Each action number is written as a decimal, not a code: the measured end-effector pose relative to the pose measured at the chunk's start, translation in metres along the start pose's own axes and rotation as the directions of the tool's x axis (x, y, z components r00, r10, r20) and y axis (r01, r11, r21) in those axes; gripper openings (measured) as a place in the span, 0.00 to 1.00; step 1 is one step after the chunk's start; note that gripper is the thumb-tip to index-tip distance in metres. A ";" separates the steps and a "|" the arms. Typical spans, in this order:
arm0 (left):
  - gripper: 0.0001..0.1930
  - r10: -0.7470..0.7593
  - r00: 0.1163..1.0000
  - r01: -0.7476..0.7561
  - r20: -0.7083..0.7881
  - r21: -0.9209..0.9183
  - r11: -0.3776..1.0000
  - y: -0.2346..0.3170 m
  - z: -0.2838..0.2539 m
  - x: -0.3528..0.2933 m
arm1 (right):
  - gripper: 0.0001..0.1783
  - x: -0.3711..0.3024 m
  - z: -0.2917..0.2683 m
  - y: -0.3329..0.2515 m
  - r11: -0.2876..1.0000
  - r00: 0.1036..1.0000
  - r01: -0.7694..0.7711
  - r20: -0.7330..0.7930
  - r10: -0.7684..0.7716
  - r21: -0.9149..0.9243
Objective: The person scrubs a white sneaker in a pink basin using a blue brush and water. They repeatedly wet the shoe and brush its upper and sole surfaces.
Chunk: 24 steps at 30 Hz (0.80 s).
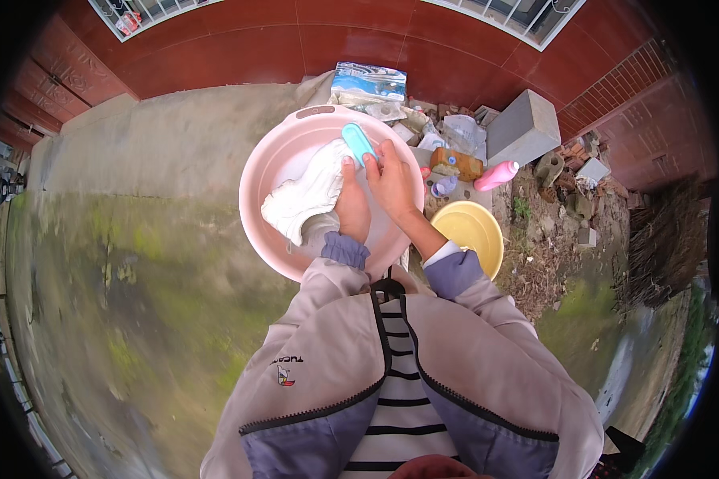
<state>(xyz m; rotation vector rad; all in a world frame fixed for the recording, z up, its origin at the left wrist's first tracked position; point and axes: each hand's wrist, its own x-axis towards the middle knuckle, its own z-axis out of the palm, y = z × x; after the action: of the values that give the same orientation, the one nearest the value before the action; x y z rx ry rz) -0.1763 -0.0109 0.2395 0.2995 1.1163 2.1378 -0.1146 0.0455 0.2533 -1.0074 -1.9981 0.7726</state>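
Over a large pink basin point(252, 191), my left hand point(353, 206) grips a white cloth item point(302, 198), its thumb lying on top. The cloth is wrinkled and droops to the left, with a ragged lower edge. I cannot make out what kind of item it is. My right hand point(393, 182) is closed on a turquoise scrubbing brush point(358, 144), thumb and fingers around its near end. The brush rests at the far right end of the cloth; its underside is hidden. Both hands are close together inside the basin's rim.
A yellow basin point(475, 231) stands right of the pink one. Beyond it are a pink bottle point(497, 176), a yellowish block point(457, 164), a grey concrete block point(526, 128) and rubble. A blue-and-white package point(369, 81) lies by the red wall point(351, 48).
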 end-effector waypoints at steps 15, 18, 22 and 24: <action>0.25 -0.067 0.998 0.068 -0.021 0.072 0.995 0.002 -0.001 -0.008 | 0.13 0.003 -0.009 -0.007 0.999 0.999 -0.030 0.045 0.029 0.014; 0.25 -0.126 0.991 0.128 -0.042 0.053 0.990 0.007 0.001 -0.011 | 0.13 0.013 -0.012 -0.006 0.997 0.998 -0.059 -0.004 0.059 -0.040; 0.25 -0.053 0.999 0.052 0.005 0.059 0.997 0.006 -0.002 -0.009 | 0.13 0.008 -0.024 0.007 0.996 0.994 -0.077 -0.085 0.073 -0.052; 0.25 0.024 0.999 -0.027 0.022 0.116 0.993 0.010 0.001 -0.011 | 0.13 -0.003 -0.027 0.002 0.994 0.993 -0.105 -0.043 0.106 0.030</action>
<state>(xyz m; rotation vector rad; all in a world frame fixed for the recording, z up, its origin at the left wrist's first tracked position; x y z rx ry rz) -0.1730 -0.0217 0.2494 0.3907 1.2335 2.0909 -0.0901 0.0487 0.2655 -1.1113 -1.9037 0.8254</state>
